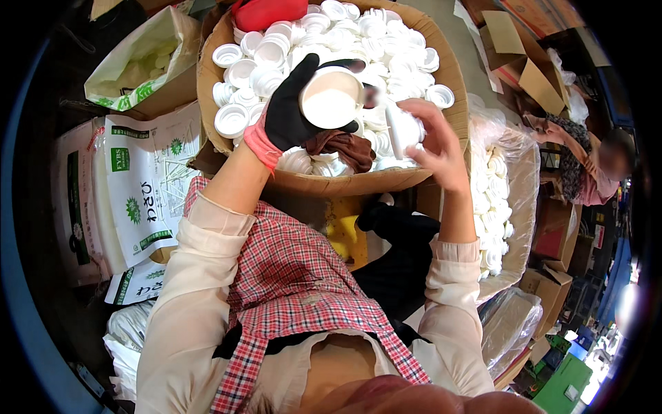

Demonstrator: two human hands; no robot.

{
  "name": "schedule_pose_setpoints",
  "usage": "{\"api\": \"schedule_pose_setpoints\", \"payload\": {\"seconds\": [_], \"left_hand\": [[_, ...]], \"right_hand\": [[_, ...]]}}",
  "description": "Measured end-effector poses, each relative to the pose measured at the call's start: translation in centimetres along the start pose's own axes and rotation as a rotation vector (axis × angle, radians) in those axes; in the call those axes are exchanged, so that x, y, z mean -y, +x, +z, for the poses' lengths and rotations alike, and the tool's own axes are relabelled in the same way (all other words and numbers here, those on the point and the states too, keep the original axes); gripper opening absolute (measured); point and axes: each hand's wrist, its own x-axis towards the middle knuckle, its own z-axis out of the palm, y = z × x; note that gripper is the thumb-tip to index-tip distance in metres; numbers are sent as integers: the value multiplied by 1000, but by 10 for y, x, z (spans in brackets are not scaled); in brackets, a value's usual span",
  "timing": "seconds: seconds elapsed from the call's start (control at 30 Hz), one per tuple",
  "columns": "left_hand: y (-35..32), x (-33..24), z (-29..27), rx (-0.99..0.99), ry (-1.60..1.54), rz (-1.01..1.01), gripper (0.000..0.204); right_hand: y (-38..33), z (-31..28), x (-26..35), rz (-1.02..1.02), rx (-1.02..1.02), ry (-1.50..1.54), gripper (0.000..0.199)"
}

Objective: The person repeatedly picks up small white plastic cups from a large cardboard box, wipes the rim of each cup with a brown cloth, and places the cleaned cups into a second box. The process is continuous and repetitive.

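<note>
My left hand (288, 107), in a black glove with a pink band at the wrist, is closed round a round white plastic lid (332, 98), its broad face turned up. To its right my bare right hand (443, 148) grips a second white lid (400, 131), which is tilted edge-on and slightly blurred. Both hands are above a large cardboard box (331, 181) heaped with white plastic lids (270, 52). A crumpled brown cloth (345, 150) lies on the heap below my left hand. The glove's fingertips are partly hidden behind the held lid.
A red pouch-like item (269, 12) rests at the box's far edge. On the right stands a plastic-lined box (520, 200) of white pieces. White printed sacks (148, 186) and an open bag (148, 65) are on the left. Another person (579, 159) is at the far right.
</note>
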Motion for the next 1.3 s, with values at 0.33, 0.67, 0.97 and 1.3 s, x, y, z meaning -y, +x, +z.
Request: {"api": "schedule_pose_setpoints", "payload": {"seconds": [0.33, 0.67, 0.97, 1.3], "left_hand": [[2, -2, -8, -43, 234, -164, 65], [3, 26, 3, 5, 374, 94, 67], [4, 10, 6, -171, -37, 106, 79], [-6, 11, -6, 129, -262, 69, 76]], "right_hand": [[-6, 42, 21, -437, 213, -1026, 48], [-8, 45, 22, -254, 258, -569, 57], [-1, 28, -2, -16, -75, 485, 64], [4, 32, -2, -18, -256, 758, 52]]}}
